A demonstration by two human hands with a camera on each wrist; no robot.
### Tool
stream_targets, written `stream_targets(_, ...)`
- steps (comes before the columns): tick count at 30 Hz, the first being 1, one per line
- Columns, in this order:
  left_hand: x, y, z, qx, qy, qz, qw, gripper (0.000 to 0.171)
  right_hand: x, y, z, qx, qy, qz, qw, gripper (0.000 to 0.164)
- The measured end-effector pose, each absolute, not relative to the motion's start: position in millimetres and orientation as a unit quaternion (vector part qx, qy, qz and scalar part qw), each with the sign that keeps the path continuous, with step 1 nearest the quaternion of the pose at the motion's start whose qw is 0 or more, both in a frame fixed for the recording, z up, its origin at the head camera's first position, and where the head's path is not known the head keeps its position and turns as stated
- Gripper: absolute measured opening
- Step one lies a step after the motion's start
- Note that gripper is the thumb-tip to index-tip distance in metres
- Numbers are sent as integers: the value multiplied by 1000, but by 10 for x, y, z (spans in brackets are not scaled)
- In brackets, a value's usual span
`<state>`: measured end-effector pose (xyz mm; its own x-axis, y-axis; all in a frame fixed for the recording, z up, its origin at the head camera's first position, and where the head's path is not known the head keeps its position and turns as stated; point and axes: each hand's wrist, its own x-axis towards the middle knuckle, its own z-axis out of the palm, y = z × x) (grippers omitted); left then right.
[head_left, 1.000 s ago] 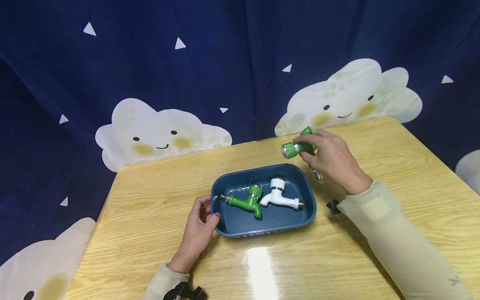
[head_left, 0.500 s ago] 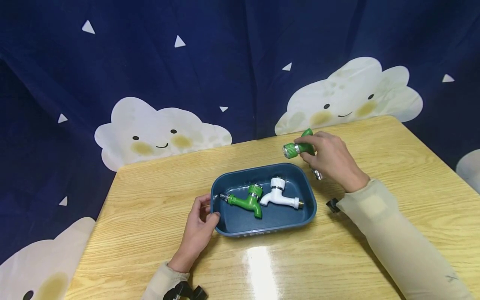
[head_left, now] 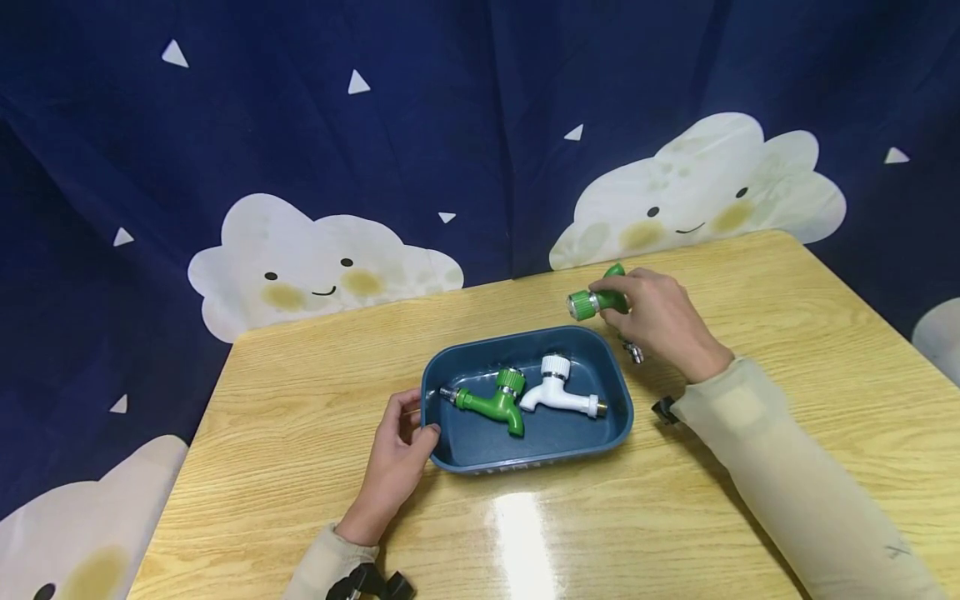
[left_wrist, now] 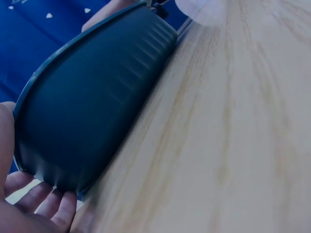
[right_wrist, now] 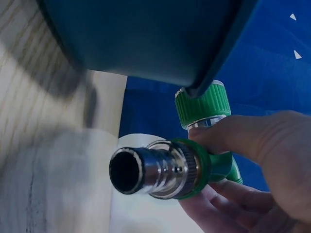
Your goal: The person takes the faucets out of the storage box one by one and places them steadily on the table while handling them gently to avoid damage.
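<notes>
A dark blue plastic tray [head_left: 480, 457] stands on the table, and my left hand [head_left: 399, 460] grips its left end, thumb over the rim and fingers against the outside wall. Inside lie a green faucet [head_left: 491, 406] and, to its right, a white faucet [head_left: 558, 395]. Beyond the tray's far right corner my right hand [head_left: 663, 321] pinches another green faucet [head_left: 611, 300] by its body, above the table. The right wrist view shows that faucet's ribbed green knob [right_wrist: 203, 104] close to the tray and its metal hose end [right_wrist: 146, 170] facing the camera.
The wooden table [head_left: 300, 400] reaches to a dark blue curtain [head_left: 420, 125] with white clouds and triangles behind it. A bright glare patch [head_left: 522, 533] shows on the tabletop in front of the tray.
My right hand has shifted slightly down and nearer with the held green faucet. The left hand, the tray and the two faucets inside it look the same.
</notes>
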<state>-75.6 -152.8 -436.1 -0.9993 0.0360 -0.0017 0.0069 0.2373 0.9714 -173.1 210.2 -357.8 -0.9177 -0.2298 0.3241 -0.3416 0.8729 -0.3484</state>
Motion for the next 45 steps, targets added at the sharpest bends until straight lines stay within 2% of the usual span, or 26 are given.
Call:
stream_targets(7, -751, -1527, -4351, 15, 785, 619, 10, 47, -1770, 2122, -3651, 148, -961, 197, 128, 37)
stream_targets(20, -751, -1537, -4347, 12, 789, 614, 12, 47, -1840, 2132, -3767, 137, -967, 201, 73, 36)
stream_targets(45, -756, -1545, -4334, 6, 790, 612, 16, 47, -1887, 2142, -3839, 129, -973, 190, 31, 35)
